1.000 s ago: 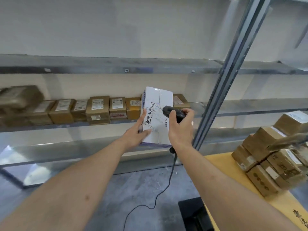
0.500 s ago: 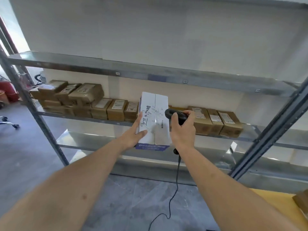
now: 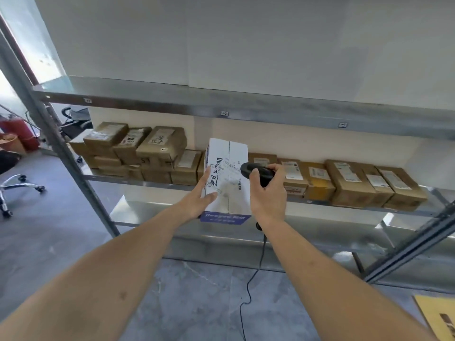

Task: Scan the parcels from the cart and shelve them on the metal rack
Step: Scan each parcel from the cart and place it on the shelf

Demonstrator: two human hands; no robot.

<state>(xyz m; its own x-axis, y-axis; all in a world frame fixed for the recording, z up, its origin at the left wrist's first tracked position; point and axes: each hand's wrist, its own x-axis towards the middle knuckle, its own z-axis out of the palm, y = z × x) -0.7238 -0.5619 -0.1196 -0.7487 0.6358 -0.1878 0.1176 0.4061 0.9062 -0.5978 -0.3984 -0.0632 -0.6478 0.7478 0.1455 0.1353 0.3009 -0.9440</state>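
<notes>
I hold a white parcel (image 3: 229,178) with blue print and black handwriting in front of the metal rack (image 3: 221,104). My left hand (image 3: 197,198) grips its left side, thumb on the top face. My right hand (image 3: 267,195) grips a black corded barcode scanner (image 3: 257,172) just right of the parcel, its head over the parcel's label. The parcel hangs in front of a gap in the row of brown parcels on the middle shelf.
Brown parcels are stacked on the middle shelf at the left (image 3: 138,148) and in a row at the right (image 3: 349,183). A slanted rack post (image 3: 61,153) stands at left. An office chair (image 3: 14,188) is far left. The cart's yellow corner (image 3: 438,313) shows at bottom right.
My view has swung left and closer to the rack; the cart with its parcels slid out of sight. Both hands keep the same hold on the white parcel and the scanner.
</notes>
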